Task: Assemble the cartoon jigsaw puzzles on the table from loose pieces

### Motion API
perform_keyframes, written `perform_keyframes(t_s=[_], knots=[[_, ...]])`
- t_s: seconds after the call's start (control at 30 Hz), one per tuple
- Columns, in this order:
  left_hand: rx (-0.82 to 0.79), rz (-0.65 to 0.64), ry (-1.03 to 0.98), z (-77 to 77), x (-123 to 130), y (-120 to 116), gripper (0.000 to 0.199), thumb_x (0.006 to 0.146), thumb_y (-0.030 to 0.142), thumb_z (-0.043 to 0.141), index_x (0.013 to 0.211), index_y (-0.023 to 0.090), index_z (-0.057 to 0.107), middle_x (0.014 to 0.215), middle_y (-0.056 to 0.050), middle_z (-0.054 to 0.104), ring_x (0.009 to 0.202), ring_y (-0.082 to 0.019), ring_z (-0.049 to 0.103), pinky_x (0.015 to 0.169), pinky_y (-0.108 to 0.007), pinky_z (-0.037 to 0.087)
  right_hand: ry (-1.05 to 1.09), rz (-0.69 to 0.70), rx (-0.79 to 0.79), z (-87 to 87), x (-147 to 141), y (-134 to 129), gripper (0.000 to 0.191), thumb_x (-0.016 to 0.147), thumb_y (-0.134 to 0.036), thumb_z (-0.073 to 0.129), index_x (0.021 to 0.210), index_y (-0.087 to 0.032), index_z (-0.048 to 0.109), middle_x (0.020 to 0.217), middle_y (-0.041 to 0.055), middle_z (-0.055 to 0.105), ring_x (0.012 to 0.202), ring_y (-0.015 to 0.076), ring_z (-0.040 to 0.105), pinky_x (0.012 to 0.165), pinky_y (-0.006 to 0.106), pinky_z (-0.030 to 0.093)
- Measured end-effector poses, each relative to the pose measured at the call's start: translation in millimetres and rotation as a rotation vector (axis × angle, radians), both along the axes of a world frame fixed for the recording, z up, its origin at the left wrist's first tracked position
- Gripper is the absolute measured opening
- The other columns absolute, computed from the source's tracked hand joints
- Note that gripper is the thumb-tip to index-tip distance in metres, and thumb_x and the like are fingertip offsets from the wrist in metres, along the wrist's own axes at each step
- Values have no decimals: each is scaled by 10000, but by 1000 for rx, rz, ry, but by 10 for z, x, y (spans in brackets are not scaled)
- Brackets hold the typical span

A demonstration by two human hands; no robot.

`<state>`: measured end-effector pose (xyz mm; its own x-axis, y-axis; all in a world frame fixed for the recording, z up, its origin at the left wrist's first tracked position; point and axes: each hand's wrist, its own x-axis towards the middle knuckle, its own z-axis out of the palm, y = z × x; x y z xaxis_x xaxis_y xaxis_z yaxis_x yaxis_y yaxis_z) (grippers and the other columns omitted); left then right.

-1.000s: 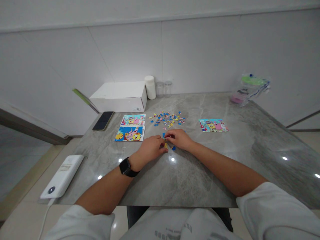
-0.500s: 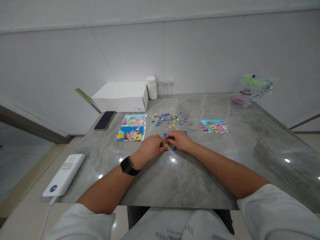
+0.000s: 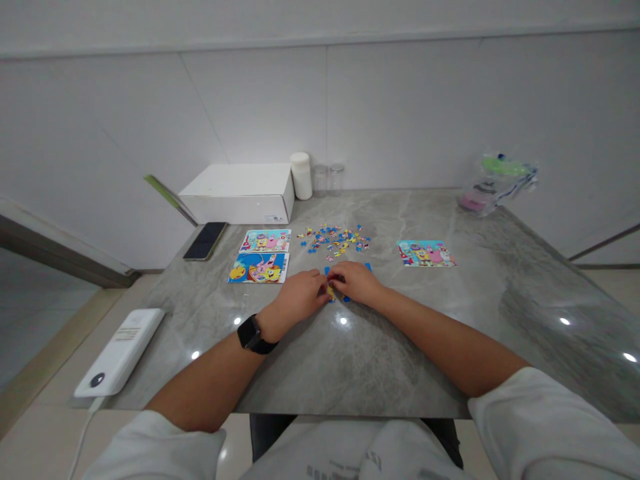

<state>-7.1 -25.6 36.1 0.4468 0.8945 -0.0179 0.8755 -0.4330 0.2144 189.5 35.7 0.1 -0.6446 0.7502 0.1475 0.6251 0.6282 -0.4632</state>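
Note:
My left hand (image 3: 303, 293), with a black watch (image 3: 253, 333) on its wrist, rests at the left edge of a small partly joined jigsaw puzzle (image 3: 345, 297). Its fingers are curled against the blue and yellow pieces. From the right, my right hand (image 3: 356, 281) reaches over the same puzzle and covers much of it. Its thumb and fingertips are pinched together close to the left fingertips; a puzzle piece between them is too small and hidden to make out. Beyond the hands lies a loose spread of puzzle pieces (image 3: 340, 241) in blue, yellow and pink.
Two cartoon picture cards (image 3: 258, 268) lie at left, and another picture card (image 3: 427, 253) at right. A phone (image 3: 206, 241), white box (image 3: 237, 193), white bottle (image 3: 301, 176), two clear jars (image 3: 336, 180) and a plastic bag (image 3: 497, 183) stand farther back. A white power bank (image 3: 120, 352) sits front left.
The whole view has shifted slightly. Both hands stay at the puzzle, with the right fingertips a little closer to the left ones.

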Motion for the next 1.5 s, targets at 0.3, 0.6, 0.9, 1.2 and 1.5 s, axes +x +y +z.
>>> perform_keyframes(t_s=[0.3,0.6,0.9,1.2,1.5], knots=[[-17,-35,31,15,50,-53,174,995,308,630,1010,218,778,1035,-110,716,1006,-276,689,878,-376,532,27,-40,25,-51,21,18,191,939,-177,679,1096,-215,780,1041,71,788,955,209,696,885,313,483],[-13,-39,60,25,71,-88,254,1003,393,615,997,213,794,1007,-108,719,956,-273,693,828,-371,525,-66,8,169,-28,55,17,242,986,-172,631,1170,-214,783,1242,113,742,1150,255,633,1015,383,442],[-21,-37,50,19,83,-80,206,977,376,662,984,212,785,1000,-106,716,972,-275,691,848,-368,523,-181,73,220,17,40,63,227,1010,-228,628,1174,-232,786,1196,103,779,1143,283,621,972,413,377],[-16,-38,62,16,73,-87,219,984,384,643,996,217,784,1012,-105,721,971,-278,694,825,-365,524,-207,117,267,45,53,102,188,1017,-264,622,1069,-215,796,1096,112,799,1077,275,625,969,406,336],[-23,-34,64,43,86,-94,198,978,358,654,987,208,782,1020,-111,719,966,-278,697,841,-376,530,-197,146,283,23,83,119,206,1024,-276,607,1078,-210,795,1076,115,797,1070,270,632,978,405,327]])
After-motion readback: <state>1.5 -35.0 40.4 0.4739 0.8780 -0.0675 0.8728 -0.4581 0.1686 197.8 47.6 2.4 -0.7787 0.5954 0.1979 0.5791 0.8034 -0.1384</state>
